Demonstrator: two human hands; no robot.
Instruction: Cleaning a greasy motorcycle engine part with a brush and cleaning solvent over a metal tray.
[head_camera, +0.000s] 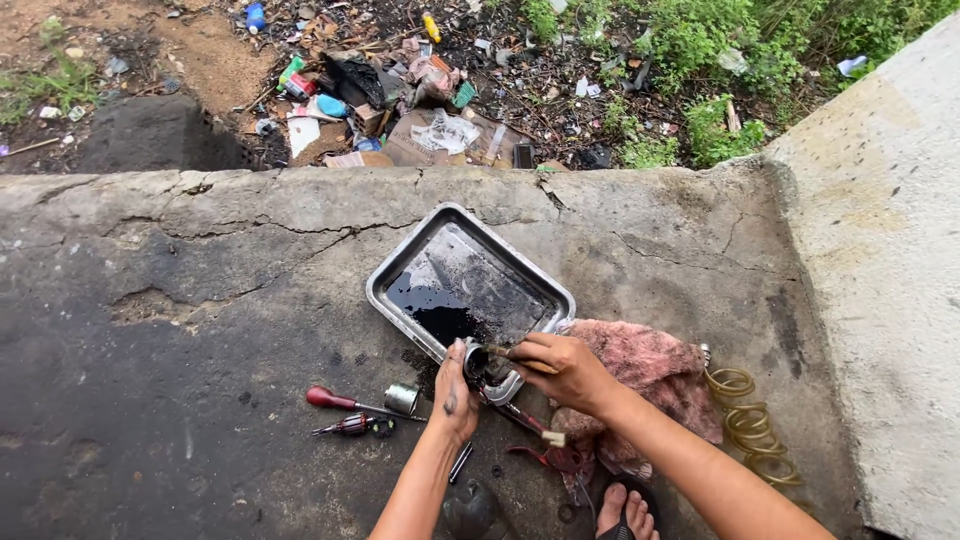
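Grey, oily metal cylinder part (476, 360) sits at lower centre, clasped by the left hand (455, 392) over the rectangular steel tray's (400, 262) corner; the right hand (562, 368) pinches a thin brush (508, 352). Pink rag (655, 365) lies right, red-handled screwdriver (345, 402) left.

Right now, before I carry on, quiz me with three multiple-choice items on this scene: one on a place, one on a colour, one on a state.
1. Where is the metal tray?
A. on the concrete slab
B. in the grass
C. on the pink rag

2. What colour is the handle of the longer screwdriver?
A. blue
B. red
C. yellow

3. What does the tray hold?
A. clear water
B. nothing
C. dark liquid

Key: 1 A, it sits on cracked concrete beside the rag. 2 B, the handle shows red. 3 C, a black pool fills its near corner, above the left hand and right hand.
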